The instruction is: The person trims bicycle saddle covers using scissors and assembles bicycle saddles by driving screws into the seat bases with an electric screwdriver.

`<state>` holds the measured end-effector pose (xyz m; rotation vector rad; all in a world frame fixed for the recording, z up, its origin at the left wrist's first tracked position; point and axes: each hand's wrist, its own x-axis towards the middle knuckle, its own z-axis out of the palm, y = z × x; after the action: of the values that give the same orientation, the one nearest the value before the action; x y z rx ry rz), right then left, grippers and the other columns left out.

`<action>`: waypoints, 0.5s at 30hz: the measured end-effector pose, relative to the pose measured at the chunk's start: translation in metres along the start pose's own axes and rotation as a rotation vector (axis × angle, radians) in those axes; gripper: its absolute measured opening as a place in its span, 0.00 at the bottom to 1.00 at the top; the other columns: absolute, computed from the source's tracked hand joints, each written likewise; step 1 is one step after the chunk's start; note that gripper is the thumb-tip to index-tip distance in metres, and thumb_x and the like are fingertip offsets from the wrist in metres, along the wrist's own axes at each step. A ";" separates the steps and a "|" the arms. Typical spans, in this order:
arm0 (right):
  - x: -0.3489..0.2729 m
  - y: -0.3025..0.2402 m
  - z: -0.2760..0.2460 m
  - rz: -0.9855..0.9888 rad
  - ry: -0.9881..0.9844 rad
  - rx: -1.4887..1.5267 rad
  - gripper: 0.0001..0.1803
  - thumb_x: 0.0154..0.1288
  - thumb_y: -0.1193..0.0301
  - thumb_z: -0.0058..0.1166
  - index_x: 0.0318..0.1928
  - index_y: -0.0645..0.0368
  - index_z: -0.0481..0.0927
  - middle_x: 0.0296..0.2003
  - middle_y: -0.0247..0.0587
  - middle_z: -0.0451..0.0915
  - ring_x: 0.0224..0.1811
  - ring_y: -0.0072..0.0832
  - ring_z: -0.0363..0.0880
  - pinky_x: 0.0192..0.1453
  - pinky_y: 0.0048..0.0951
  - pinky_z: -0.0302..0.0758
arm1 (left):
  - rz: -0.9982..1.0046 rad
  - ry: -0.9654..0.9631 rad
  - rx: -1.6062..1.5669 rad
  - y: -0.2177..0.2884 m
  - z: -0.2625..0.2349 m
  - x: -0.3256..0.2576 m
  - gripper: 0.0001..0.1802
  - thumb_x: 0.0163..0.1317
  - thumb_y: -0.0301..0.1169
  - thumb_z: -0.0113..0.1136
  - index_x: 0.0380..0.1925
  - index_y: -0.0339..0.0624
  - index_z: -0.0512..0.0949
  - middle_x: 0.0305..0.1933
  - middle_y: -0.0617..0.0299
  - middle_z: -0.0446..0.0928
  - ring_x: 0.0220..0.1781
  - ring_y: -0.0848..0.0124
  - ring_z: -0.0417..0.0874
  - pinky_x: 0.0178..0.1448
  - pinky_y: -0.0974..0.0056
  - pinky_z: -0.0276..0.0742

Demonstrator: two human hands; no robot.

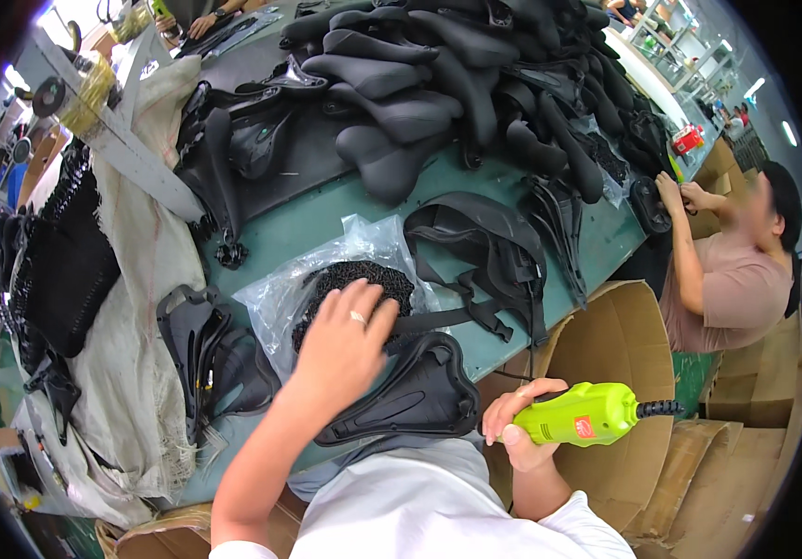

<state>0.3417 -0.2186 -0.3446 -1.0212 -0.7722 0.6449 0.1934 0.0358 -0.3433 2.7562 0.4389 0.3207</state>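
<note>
My left hand (343, 340) is over a clear plastic bag (275, 287) that holds a heap of small black parts, perhaps screws (363, 276). Its fingers are spread and reach onto the heap; the fingertips are slightly blurred. In my right hand (524, 424) is a lime-green electric screwdriver (592, 415), gripped near its front end, with a black cord leaving its back. Its tip is hard to make out. A black moulded shell (410, 396), shaped like a bicycle saddle base, lies at the table's near edge, below my left wrist. Black straps (485, 252) lie right of the bag.
Black saddle-shaped padded pieces (401, 102) are piled across the far side of the green table (298, 219). More black shells (214, 359) lie at the left, beside white woven sacking (149, 335). An open cardboard box (615, 345) stands right; a co-worker (732, 270) works beyond it.
</note>
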 end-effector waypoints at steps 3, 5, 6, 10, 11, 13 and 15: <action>0.000 0.000 -0.006 -0.001 0.060 0.021 0.29 0.69 0.73 0.70 0.63 0.56 0.66 0.25 0.41 0.78 0.21 0.31 0.76 0.27 0.35 0.78 | 0.044 -0.087 0.267 0.005 0.031 -0.022 0.45 0.60 0.38 0.69 0.80 0.43 0.68 0.85 0.48 0.62 0.88 0.48 0.57 0.85 0.35 0.57; 0.001 0.000 -0.008 -0.003 0.089 0.087 0.28 0.67 0.80 0.66 0.60 0.61 0.64 0.26 0.41 0.76 0.24 0.31 0.77 0.30 0.35 0.80 | 0.049 -0.035 0.315 0.004 0.044 -0.023 0.45 0.62 0.41 0.68 0.80 0.42 0.68 0.86 0.50 0.62 0.89 0.50 0.56 0.85 0.36 0.57; 0.000 0.001 -0.011 -0.002 0.080 0.089 0.28 0.68 0.79 0.65 0.61 0.60 0.63 0.26 0.41 0.77 0.23 0.32 0.77 0.30 0.36 0.80 | 0.062 -0.021 0.344 0.004 0.050 -0.022 0.45 0.63 0.42 0.68 0.80 0.42 0.68 0.86 0.50 0.62 0.89 0.51 0.57 0.85 0.36 0.57; 0.002 0.005 -0.012 -0.045 0.089 0.108 0.28 0.69 0.77 0.66 0.61 0.58 0.63 0.26 0.42 0.77 0.23 0.32 0.77 0.30 0.36 0.80 | 0.044 -0.027 0.449 0.005 0.064 -0.016 0.45 0.66 0.49 0.67 0.80 0.41 0.68 0.86 0.52 0.61 0.89 0.54 0.57 0.85 0.37 0.57; 0.002 0.004 -0.011 -0.062 0.097 0.112 0.28 0.70 0.75 0.66 0.62 0.58 0.63 0.26 0.42 0.77 0.23 0.32 0.76 0.30 0.36 0.80 | 0.037 -0.029 0.475 0.005 0.068 -0.018 0.45 0.68 0.50 0.66 0.80 0.41 0.67 0.86 0.52 0.61 0.89 0.54 0.57 0.85 0.38 0.58; 0.004 0.004 -0.010 -0.083 0.109 0.119 0.28 0.71 0.74 0.66 0.62 0.57 0.63 0.26 0.42 0.77 0.23 0.32 0.76 0.30 0.36 0.80 | 0.061 -0.021 0.534 0.000 0.077 -0.022 0.44 0.69 0.52 0.64 0.80 0.42 0.67 0.86 0.52 0.61 0.89 0.55 0.57 0.84 0.38 0.58; 0.005 0.003 -0.009 -0.085 0.122 0.125 0.28 0.72 0.72 0.67 0.62 0.56 0.62 0.26 0.42 0.77 0.23 0.32 0.76 0.30 0.36 0.79 | 0.043 0.039 0.506 -0.006 0.083 -0.023 0.44 0.69 0.53 0.63 0.81 0.44 0.68 0.87 0.53 0.61 0.89 0.55 0.57 0.84 0.38 0.59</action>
<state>0.3519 -0.2182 -0.3492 -0.9002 -0.6566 0.5461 0.1925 0.0097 -0.4257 3.2591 0.5332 0.3084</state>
